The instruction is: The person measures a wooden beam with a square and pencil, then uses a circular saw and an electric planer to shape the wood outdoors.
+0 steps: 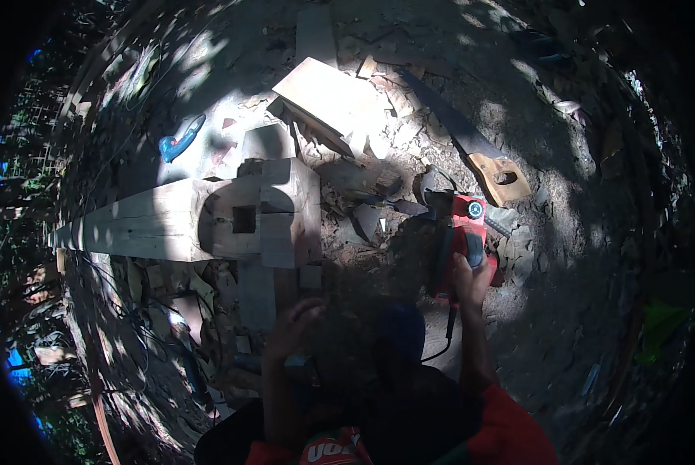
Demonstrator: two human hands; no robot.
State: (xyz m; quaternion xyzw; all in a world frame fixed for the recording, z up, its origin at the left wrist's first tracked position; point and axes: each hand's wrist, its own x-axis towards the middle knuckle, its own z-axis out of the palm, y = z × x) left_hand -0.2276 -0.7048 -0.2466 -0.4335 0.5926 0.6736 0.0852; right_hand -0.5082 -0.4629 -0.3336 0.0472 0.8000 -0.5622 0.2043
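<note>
Red planer [470, 232] sits R of the wood beam [146, 221] w/ the sq. hole, R hand [472, 277] wrapped round its grip, fingers closed, while L hand [293, 324], fingers part open & loosely curled, nothing visible in them, is near the beam's R end, saw [502, 174] beyond planer.

Planer [462, 225] looks like hard red plastic, slight sheen to it. Beam [154, 221] is bare wood, matt and pretty smooth, grain lines showing. Saw blade [454, 122] is dull dark metal, with a smooth-looking wood handle [488, 172]. Ground [533, 333] is rough dirt, sleeve [514, 426] is matt cloth.
</note>
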